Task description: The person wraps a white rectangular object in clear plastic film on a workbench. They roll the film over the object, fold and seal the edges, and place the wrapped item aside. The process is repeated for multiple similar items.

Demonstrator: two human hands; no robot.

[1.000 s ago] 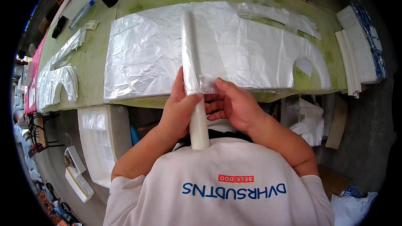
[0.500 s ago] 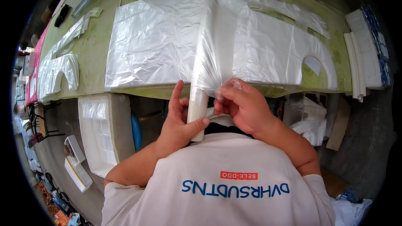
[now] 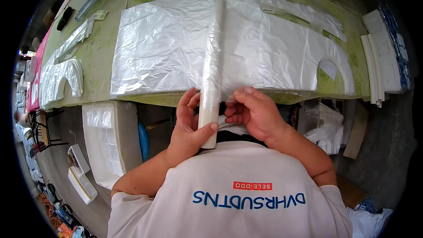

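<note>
The film roll (image 3: 213,53) extends over plastic sheets (image 3: 154,53), its near end past the table (image 3: 99,61), clamped in the left hand (image 3: 187,131); the right hand (image 3: 261,115) pinches loose film (image 3: 227,90) between thumb and forefinger (likely slippery, easily torn). The roll looks light, best held at that end.

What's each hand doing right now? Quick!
Left hand: holding the lower part of the white roll.
Right hand: pinching the clear film beside the roll.

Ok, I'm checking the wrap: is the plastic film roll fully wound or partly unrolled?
Partly unrolled: a sheer film flap extends from the plastic film roll to the right hand's fingertips.
</note>
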